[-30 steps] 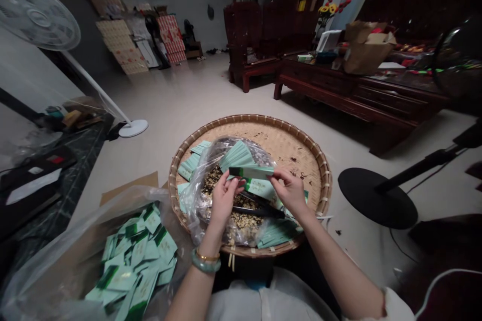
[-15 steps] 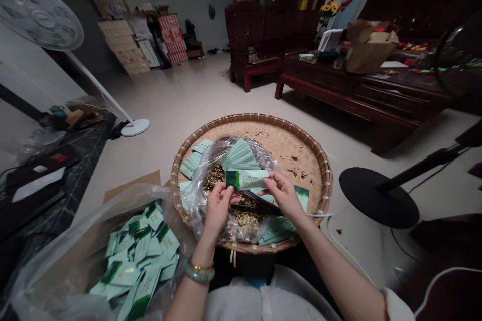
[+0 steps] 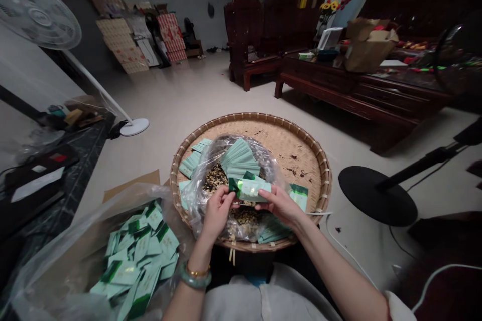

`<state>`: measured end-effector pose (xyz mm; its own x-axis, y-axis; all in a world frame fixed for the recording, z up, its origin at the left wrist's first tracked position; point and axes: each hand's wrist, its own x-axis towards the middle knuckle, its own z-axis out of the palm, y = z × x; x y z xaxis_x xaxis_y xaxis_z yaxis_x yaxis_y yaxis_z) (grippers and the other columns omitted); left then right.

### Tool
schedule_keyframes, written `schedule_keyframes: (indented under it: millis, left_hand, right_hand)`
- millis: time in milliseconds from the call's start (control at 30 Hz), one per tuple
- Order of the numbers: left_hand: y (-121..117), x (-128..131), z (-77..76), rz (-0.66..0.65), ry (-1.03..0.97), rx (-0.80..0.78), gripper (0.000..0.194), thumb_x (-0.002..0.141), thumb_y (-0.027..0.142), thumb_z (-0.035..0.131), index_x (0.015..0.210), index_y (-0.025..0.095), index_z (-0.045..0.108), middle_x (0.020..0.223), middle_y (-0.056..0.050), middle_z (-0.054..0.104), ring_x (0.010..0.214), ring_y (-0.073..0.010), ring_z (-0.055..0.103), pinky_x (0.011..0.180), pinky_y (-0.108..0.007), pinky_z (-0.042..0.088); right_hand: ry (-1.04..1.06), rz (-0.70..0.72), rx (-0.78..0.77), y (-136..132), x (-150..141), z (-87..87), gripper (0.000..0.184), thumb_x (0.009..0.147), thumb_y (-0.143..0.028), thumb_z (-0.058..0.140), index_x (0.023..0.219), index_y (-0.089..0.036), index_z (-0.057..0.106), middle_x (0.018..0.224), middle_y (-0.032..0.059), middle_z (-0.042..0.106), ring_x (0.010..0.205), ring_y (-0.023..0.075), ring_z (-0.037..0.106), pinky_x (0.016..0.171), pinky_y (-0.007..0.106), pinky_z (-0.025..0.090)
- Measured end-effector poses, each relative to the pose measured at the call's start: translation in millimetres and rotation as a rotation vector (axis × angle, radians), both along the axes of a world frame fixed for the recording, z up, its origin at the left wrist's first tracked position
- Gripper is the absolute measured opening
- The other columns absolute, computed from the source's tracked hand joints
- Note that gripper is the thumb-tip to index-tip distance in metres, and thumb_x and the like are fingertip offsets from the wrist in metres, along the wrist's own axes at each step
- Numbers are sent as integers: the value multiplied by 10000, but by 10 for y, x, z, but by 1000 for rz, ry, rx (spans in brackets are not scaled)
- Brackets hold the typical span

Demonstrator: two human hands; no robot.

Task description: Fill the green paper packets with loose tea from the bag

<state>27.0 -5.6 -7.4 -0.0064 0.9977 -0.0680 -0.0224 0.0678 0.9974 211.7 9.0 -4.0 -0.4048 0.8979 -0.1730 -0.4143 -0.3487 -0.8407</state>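
A light green packet (image 3: 249, 190) with a dark green end is stretched between my two hands, above an open clear plastic bag (image 3: 198, 180). My left hand (image 3: 219, 210) pinches its dark end. On its other end my right hand (image 3: 280, 203) is closed, thumb on top. Loose dried bits (image 3: 215, 178), dark and pale yellow, fill the bag beneath. A fanned stack of green packets (image 3: 240, 155) lies on the bag's far side, with another dark green end showing just behind the held packet. More packets (image 3: 299, 195) rest to the right of my right hand.
The bag stands in a round woven bamboo tray (image 3: 297, 143) with dark scraps on it. At lower left, a plastic-lined box (image 3: 48, 256) holds many green packets (image 3: 143, 251). A white fan (image 3: 134, 127) and a black stand base (image 3: 377, 194) flank the tray. A wooden table (image 3: 361, 90) is beyond.
The packet has come down slightly toward the bag, and both hands with it. A black tool seen under my right hand earlier no longer shows.
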Motion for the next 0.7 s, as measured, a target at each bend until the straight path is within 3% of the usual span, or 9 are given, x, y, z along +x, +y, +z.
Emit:
schedule_keyframes:
  millis: [200, 267, 333, 400, 467, 567, 700]
  left_hand:
    - [-59, -70, 12, -23, 151, -12, 253, 810, 427, 554, 786, 177, 537, 730, -16, 619, 737, -203, 664, 647, -339, 571]
    - [-100, -83, 76, 77, 366, 130, 217, 832, 376, 545, 909, 175, 572, 937, -89, 665, 895, -249, 651, 740, -393, 556]
    - [-145, -77, 162, 159, 662, 393, 386, 795, 299, 617, 1156, 187, 537, 1287, -147, 544, 1164, -302, 512, 932, -471, 460]
    - [-179, -57, 233, 25, 922, 581, 569, 768, 243, 652, 1302, 209, 459, 1417, -137, 432, 1255, -330, 393, 1016, -531, 360]
    - [-191, -38, 257, -121, 1084, 644, 635, 774, 148, 618, 1363, 248, 403, 1424, -103, 435, 1227, -316, 394, 1014, -537, 348]
    - [-166, -42, 206, -211, 1082, 629, 668, 756, 43, 566, 1369, 242, 391, 1349, -90, 511, 1145, -276, 441, 977, -482, 400]
    - [-117, -101, 104, -154, 917, 609, 565, 731, 72, 607, 1264, 212, 482, 1190, -85, 596, 1091, -253, 481, 959, -450, 422]
  right_hand:
    - [-22, 14, -31, 10, -9, -5, 375, 718, -485, 692, 909, -164, 675, 886, 69, 695, 788, 174, 634, 565, 243, 539]
    - [-65, 13, 8, 24, -26, -3, 410, 716, -546, 662, 875, -167, 675, 845, 64, 690, 781, 181, 629, 567, 258, 538]
    - [-157, 16, 74, 30, -51, -5, 431, 731, -587, 619, 826, -171, 676, 806, 53, 685, 758, 177, 622, 612, 285, 541]
    - [-278, 26, 156, 25, -84, -7, 426, 765, -590, 575, 785, -177, 674, 783, 36, 681, 745, 172, 614, 692, 317, 535]
    - [-388, 42, 253, 10, -123, 7, 399, 791, -565, 554, 758, -185, 671, 778, 21, 681, 758, 174, 606, 759, 340, 517]
    - [-473, 96, 381, -16, -169, 85, 362, 814, -531, 538, 773, -197, 672, 820, 11, 686, 803, 181, 596, 813, 349, 493]
    - [-440, 145, 414, -33, -134, 250, 390, 821, -548, 517, 790, -194, 676, 847, 23, 684, 817, 179, 604, 803, 333, 496]
